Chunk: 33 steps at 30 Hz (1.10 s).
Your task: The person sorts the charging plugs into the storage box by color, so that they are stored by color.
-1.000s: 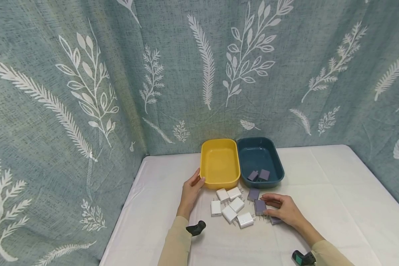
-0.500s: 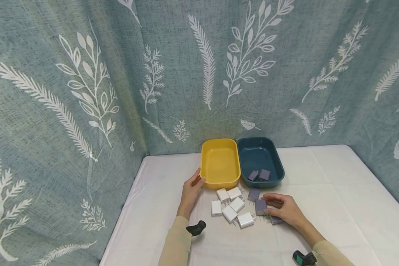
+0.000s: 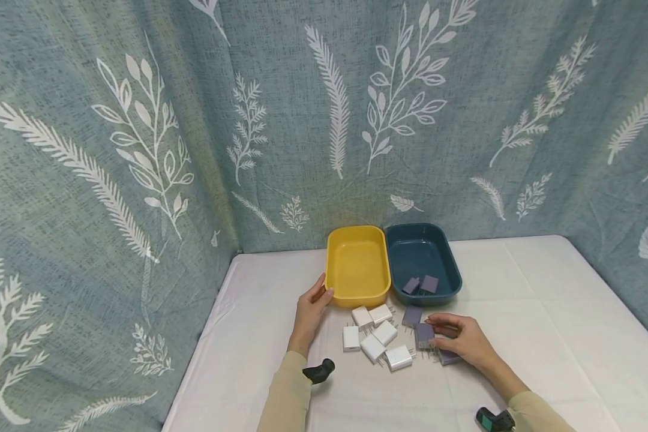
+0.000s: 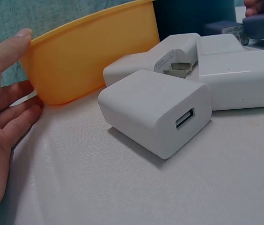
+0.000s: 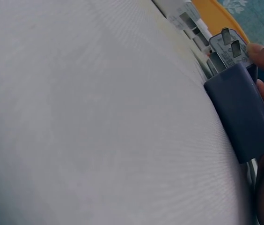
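My left hand [image 3: 309,312] holds the front left corner of a yellow bin [image 3: 359,298]; in the left wrist view the thumb is at its rim and the fingers lie against its side. My right hand [image 3: 461,339] pinches a purple USB charger [image 3: 423,336] between thumb and fingers. The right wrist view shows this charger's pronged face [image 5: 230,47]. Another purple charger [image 5: 242,112] lies close by, partly under the right hand. A third purple charger [image 3: 412,315] sits in front of the navy bin [image 3: 426,300].
Two purple chargers [image 3: 429,284] lie inside the navy bin, which stands against the yellow one. Several white USB chargers [image 3: 373,347] are grouped on the white cloth [image 3: 356,402] between the hands. A patterned curtain [image 3: 302,120] hangs behind the table.
The pinched purple charger has shifted very slightly to the right and its near end shows more. My left hand and the bins have stayed put.
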{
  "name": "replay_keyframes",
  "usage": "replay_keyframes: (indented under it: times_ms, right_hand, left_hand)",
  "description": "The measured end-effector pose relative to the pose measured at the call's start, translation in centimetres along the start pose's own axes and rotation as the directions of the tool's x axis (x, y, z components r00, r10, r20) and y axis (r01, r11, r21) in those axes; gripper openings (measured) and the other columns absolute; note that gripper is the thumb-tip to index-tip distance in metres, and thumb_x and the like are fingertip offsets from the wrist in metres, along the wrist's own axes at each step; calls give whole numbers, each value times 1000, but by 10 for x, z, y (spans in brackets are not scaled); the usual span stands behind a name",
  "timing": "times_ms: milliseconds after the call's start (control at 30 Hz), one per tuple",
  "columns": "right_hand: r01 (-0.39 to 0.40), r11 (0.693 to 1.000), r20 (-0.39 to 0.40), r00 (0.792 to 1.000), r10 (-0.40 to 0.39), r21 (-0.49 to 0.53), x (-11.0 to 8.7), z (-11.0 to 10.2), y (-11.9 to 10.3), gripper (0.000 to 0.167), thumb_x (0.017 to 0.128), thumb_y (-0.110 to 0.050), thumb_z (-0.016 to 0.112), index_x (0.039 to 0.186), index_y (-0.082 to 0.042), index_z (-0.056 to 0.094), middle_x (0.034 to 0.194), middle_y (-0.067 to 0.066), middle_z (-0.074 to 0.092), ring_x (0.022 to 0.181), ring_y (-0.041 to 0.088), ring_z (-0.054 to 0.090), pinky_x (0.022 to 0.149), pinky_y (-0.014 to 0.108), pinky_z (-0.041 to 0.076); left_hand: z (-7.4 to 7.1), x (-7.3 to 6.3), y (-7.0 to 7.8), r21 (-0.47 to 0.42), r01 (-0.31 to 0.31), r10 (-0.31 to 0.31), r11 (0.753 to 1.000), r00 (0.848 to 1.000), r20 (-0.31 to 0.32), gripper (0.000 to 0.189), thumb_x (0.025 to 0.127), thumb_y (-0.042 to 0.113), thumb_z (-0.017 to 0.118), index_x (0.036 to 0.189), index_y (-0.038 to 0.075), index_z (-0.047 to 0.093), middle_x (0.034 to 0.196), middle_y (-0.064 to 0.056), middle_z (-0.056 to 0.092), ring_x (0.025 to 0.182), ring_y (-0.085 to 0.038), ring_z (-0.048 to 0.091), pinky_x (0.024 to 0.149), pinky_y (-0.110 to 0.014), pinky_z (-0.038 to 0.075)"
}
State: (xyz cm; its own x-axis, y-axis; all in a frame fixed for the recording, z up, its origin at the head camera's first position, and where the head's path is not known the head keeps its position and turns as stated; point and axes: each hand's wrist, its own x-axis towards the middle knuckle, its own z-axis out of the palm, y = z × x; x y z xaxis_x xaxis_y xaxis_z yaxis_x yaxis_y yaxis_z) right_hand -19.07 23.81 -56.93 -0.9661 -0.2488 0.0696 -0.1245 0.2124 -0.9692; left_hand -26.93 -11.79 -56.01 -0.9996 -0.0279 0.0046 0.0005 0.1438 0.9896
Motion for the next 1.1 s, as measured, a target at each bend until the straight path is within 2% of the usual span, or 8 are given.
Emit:
replay_keyframes:
  times_ms: [400, 533, 767, 967, 1100]
  right_hand:
    - [43, 999, -20, 999, -43, -12, 0, -1, -6, 53, 79, -6, 78, 123, 14, 57, 122, 34, 61, 101, -7, 65, 89, 22, 57]
    - [39, 999, -22, 999, -39, -5, 0, -2, -7, 52, 79, -5, 78, 123, 13, 57, 123, 33, 61, 101, -7, 64, 90, 20, 56]
    - [88, 996, -10, 996, -88, 19, 1, -2, -12, 50, 80, -3, 76, 123, 15, 56, 122, 37, 59, 102, -6, 64, 88, 19, 57]
    - [114, 993, -29, 993, -114, 12, 4, -3, -16, 49, 79, -2, 77, 121, 14, 58, 120, 36, 60, 103, -4, 65, 89, 19, 56]
    - [104, 994, -35, 994, -105, -8, 5, -4, -16, 48, 80, -5, 77, 121, 11, 59, 121, 32, 62, 104, -6, 63, 91, 19, 55]
  left_hand:
    - [-1, 1, -2, 9, 6, -6, 1000, 1000, -6, 53, 92, 37, 67, 142, 37, 49, 150, 3, 47, 134, -19, 50, 105, -33, 49]
    - [-1, 1, -1, 15, 7, -7, 1000, 1000, -5, 53, 91, 40, 67, 141, 37, 49, 151, 4, 46, 135, -19, 50, 106, -34, 48]
    - [-1, 0, -1, 4, 4, -4, 1000, 1000, -1, 55, 90, 41, 67, 142, 37, 49, 150, 3, 48, 133, -19, 51, 106, -33, 48]
    - [-1, 0, 0, 12, 17, -17, 1000, 1000, -2, 56, 89, 45, 68, 141, 38, 49, 150, 4, 47, 135, -18, 50, 108, -35, 47]
    - [-2, 1, -1, 9, 36, -36, 999, 999, 12, 56, 90, 41, 67, 143, 36, 48, 152, 4, 45, 136, -19, 48, 109, -34, 45]
